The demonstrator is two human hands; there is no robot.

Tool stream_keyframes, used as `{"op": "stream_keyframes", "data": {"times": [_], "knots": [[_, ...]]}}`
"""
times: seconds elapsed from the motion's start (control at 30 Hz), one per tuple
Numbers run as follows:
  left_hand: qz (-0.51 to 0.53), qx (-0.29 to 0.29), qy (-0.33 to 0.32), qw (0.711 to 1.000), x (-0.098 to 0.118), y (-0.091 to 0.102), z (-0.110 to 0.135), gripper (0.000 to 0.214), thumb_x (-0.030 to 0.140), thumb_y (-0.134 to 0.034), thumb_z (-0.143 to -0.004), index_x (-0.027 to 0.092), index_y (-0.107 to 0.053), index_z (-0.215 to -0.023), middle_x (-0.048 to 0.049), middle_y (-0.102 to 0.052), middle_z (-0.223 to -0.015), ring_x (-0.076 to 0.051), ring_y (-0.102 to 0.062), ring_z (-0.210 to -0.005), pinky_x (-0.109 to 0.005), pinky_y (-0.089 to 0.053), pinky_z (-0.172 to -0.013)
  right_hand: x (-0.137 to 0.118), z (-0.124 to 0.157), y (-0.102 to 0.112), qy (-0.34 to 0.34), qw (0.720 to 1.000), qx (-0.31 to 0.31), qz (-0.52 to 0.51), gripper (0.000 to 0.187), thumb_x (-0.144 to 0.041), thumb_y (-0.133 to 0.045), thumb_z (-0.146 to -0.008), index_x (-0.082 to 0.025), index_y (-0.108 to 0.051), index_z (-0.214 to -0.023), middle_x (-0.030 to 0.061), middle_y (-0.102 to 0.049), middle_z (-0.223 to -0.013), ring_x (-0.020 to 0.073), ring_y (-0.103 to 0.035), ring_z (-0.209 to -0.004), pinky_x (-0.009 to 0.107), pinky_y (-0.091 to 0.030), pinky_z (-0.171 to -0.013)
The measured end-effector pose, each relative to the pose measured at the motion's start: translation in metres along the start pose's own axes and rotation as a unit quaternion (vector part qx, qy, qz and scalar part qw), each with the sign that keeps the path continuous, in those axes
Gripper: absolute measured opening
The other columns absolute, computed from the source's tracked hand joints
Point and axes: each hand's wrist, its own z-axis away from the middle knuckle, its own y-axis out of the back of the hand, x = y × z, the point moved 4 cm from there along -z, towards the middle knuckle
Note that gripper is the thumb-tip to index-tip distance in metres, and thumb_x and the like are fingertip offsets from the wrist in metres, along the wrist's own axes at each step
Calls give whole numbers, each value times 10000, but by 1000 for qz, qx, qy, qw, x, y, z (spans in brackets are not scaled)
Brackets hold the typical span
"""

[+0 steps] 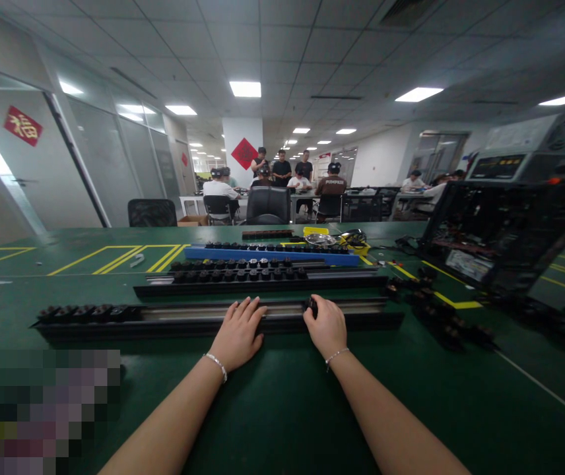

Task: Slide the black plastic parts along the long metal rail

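Observation:
A long black rail (183, 326) with a pale inner channel lies crosswise on the green table in front of me. Several small black parts (89, 313) stand in a row along its left end. Across the middle of this rail rests my left hand (237, 333), open, its fingers stretched over the channel. My right hand (327, 323) is closed at the rail's right half, pinching a small black part (311, 306) at the channel. The fingers hide most of that part, so its exact kind does not show.
Behind lie another black rail (257, 285) and a blue rail (272, 254), both bearing black parts. Loose black parts (435, 313) are heaped at right, before an opened computer case (485, 231). A metal dish (321, 240) stands farther back. People sit and stand at distant tables.

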Motion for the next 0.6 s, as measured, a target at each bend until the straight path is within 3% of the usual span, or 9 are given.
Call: {"op": "stream_keyframes", "data": {"times": [0.6], "knots": [[-5,2,12,1000,0,3,-1,499,236,-529,-782,233,-480,-1279,-96,-453,-1405,-282,-374,-1312,-488,-263,-1095,8,-2,3,-7,1000,15,15,366,-240,-444,-803,-134,-601,-1115,101,-656,-1036,216,-552,-998,339,-379,-897]]}}
